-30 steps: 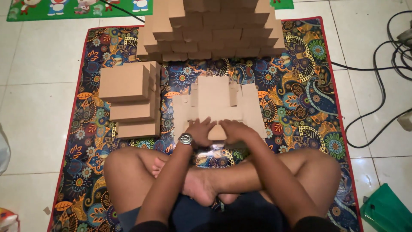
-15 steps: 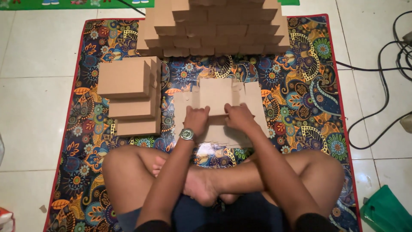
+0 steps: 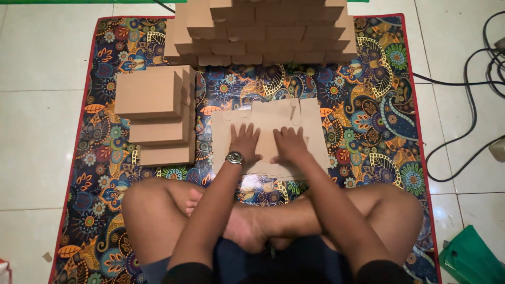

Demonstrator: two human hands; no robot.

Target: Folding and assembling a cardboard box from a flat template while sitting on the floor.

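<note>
A flat, unfolded brown cardboard box blank [image 3: 273, 118] lies on the patterned mat [image 3: 379, 115] in front of my crossed legs. My left hand [image 3: 244, 142], with a wristwatch on the wrist, presses flat on the left-centre of the cardboard, fingers spread. Right beside it, my right hand [image 3: 289, 145] rests palm down on the same sheet. Both hands lie on the cardboard without gripping it.
A stack of flat cardboard pieces [image 3: 152, 113] sits to the left of the blank. A wall of folded brown boxes [image 3: 263, 31] rises at the mat's far end. Black cables [image 3: 463, 105] run over the white tiles at right. A green bag [image 3: 471, 260] lies at bottom right.
My hands have slid forward over the cardboard and flattened it; a raised flap between them one second ago now lies down under my palms.
</note>
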